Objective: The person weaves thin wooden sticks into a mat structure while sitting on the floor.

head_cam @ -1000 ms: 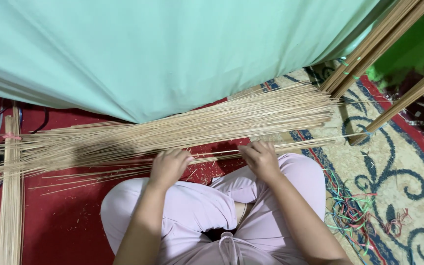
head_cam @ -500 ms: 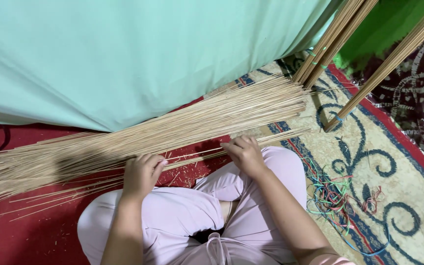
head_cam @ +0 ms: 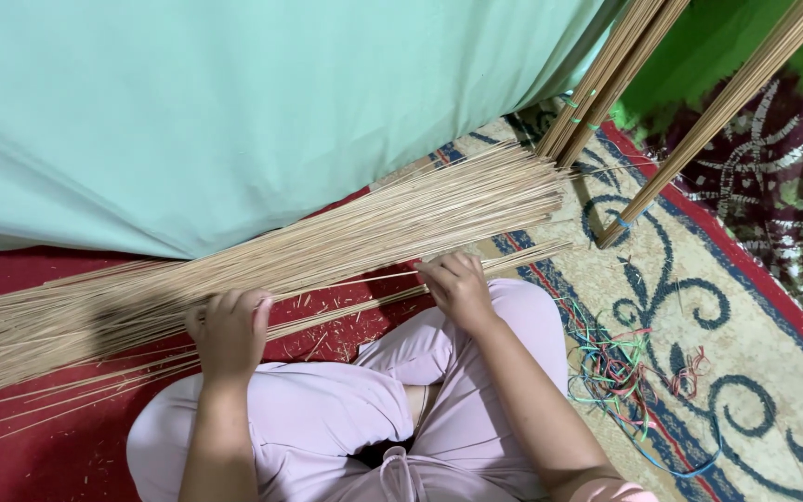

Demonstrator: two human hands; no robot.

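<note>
Head view, looking down at a seated person with crossed legs in pale lilac trousers (head_cam: 327, 418).

The left hand (head_cam: 230, 330) rests on a long pile of thin pale sticks (head_cam: 327, 251) that lies on the floor. Its fingers (head_cam: 234, 302) are curled down over a few loose sticks at the near edge of the pile. Whether this grip is clamped on any one stick cannot be told, since the fingertips are hidden.

The right hand (head_cam: 457, 284) lies further along the same pile. Its fingers are bent together and pinch a small group of sticks (head_cam: 522, 253) that run out past the hand, slightly apart from the main pile.

The pile passes just beyond both grips, from the far side of the left hand to well past the right hand, and fans wider toward its far right end. Small chips lie on the red mat (head_cam: 76, 446) between the two hands.

Beyond the pile, away from both grips, hangs a mint-green cloth (head_cam: 281, 102). To the outer side of the right grip lies a patterned carpet (head_cam: 699, 325), bearing a tangle of coloured threads (head_cam: 625, 372). Further out, tied bundles of sticks (head_cam: 606, 84) lean upward, one touching the carpet near the pile's end.
</note>
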